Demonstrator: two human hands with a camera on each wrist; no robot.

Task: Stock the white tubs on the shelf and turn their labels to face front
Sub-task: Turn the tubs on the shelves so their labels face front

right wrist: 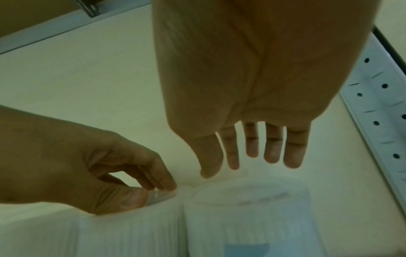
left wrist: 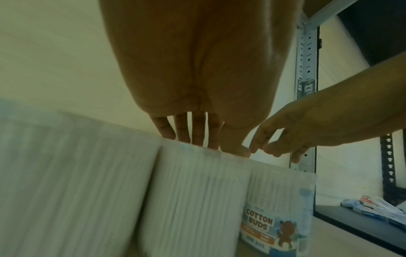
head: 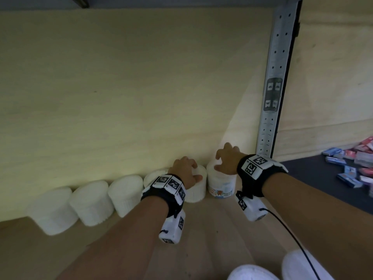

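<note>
A row of white ribbed tubs stands against the shelf's back wall. My left hand (head: 187, 170) grips the top of the second tub from the right (head: 196, 190), thumb and fingers pinching its lid edge (right wrist: 158, 194). That tub's side (left wrist: 193, 191) shows plain ribs and no label. The rightmost tub (head: 222, 186) stands upright with its "Cotton Buds" label (left wrist: 263, 224) facing front. My right hand (head: 227, 158) hovers over its lid, fingers (right wrist: 272, 149) spread and nearly straight and holding nothing.
Three more white tubs (head: 90, 203) continue the row to the left. A perforated metal upright (head: 272, 98) stands just right of the labelled tub. Small coloured boxes (head: 353, 164) lie on a dark surface beyond it. Two white rounded things (head: 252, 272) sit at the bottom edge.
</note>
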